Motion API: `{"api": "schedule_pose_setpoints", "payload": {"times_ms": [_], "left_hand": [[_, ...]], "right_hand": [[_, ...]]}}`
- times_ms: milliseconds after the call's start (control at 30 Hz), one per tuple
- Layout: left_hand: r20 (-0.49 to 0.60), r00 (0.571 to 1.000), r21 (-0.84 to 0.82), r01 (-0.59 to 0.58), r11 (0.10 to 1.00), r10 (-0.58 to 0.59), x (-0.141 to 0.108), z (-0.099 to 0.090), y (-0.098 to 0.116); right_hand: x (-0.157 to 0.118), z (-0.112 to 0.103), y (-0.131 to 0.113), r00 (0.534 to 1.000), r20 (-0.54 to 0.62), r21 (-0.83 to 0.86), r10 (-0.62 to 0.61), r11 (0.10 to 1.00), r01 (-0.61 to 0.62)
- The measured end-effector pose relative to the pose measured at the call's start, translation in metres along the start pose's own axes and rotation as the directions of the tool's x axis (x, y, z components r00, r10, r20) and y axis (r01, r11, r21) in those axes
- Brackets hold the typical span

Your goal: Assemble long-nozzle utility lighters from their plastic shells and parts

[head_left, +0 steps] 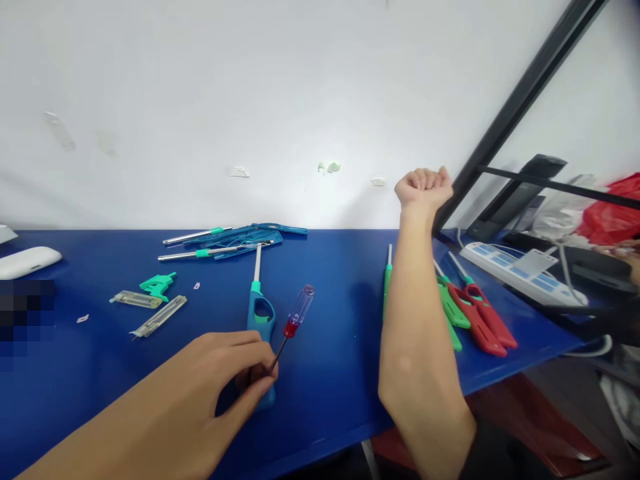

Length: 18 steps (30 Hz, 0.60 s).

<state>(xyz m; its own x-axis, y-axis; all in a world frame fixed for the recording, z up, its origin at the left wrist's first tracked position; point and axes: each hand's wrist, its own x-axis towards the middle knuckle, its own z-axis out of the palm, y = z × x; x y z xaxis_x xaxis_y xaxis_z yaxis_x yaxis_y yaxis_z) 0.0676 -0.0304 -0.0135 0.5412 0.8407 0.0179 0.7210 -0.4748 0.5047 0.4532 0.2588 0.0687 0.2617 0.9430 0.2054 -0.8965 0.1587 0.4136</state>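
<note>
My left hand (235, 373) pinches a small screwdriver (299, 312) by its thin shaft, the clear purple and red handle tilting up to the right. Under that hand lies a blue gas lighter (261, 313) with a metal nozzle pointing toward the wall; the hand covers part of its body. My right hand (424, 187) is raised above the table's right side, fingers curled into a fist, with nothing visible in it. Below the right forearm are green lighters (453, 307) and red lighters (483, 320), partly hidden by the arm.
Blue casing pieces (255, 237) and metal nozzles (183, 256) lie along the back. At left are a green plastic part (159, 287), clear fuel tanks (161, 316) and a white object (30, 262). A power strip (523, 273) and black frame (520, 100) stand at right.
</note>
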Motion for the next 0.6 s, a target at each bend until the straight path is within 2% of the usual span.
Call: {"api": "schedule_pose_setpoints", "payload": {"times_ms": [133, 233, 433, 600], "left_hand": [[0.02, 1.0, -0.002, 0.016, 1.0, -0.016, 0.001, -0.003, 0.005], [0.018, 1.0, 0.002, 0.016, 1.0, -0.016, 0.002, -0.004, 0.006], [0.015, 0.999, -0.032, 0.037, 0.999, -0.037, 0.002, -0.005, 0.007], [0.022, 0.998, -0.065, 0.056, 0.996, -0.055, 0.001, -0.005, 0.006]], "right_hand": [[0.006, -0.031, -0.004, 0.974, -0.111, -0.252, -0.196, 0.954, 0.163], [0.003, -0.054, -0.007, 0.939, -0.17, -0.432, -0.298, 0.879, 0.2], [-0.001, -0.094, -0.009, 0.887, -0.222, -0.702, -0.405, 0.698, 0.143], [0.004, -0.106, -0.01, 0.89, -0.184, -0.828, -0.418, 0.554, 0.089]]}}
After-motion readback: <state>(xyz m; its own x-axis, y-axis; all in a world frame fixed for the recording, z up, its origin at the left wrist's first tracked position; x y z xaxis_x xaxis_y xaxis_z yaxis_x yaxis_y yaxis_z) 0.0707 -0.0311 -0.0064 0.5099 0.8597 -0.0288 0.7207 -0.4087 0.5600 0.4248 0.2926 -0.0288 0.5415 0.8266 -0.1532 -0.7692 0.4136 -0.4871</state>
